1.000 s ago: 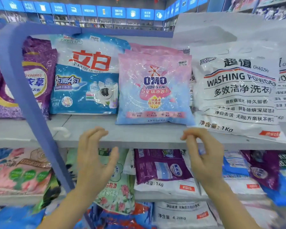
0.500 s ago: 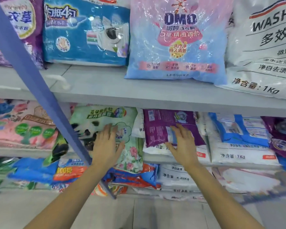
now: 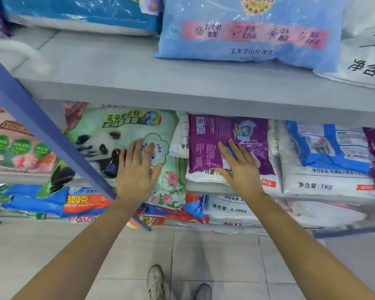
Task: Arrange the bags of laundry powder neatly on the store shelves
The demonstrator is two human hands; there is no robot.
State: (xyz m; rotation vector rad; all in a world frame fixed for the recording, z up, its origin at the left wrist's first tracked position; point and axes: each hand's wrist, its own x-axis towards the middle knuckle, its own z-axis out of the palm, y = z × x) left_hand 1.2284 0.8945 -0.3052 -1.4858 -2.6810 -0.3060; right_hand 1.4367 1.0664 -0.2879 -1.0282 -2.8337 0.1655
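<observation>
Left hand [image 3: 136, 176] flat on panda bag [image 3: 119, 129], apparently standing upright.

Head view, downward, close to shelves [image 3: 182, 92]

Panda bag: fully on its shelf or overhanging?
Overhanging. The panda bag droops past the shelf edge over bags below; left hand rests flat on it.

A green panda-print bag [image 3: 126, 131] is leaning on the middle shelf [image 3: 201, 189], overhanging its edge; beside it, a purple bag [image 3: 212, 146] is lying atop a white bag [image 3: 204, 176].
</observation>
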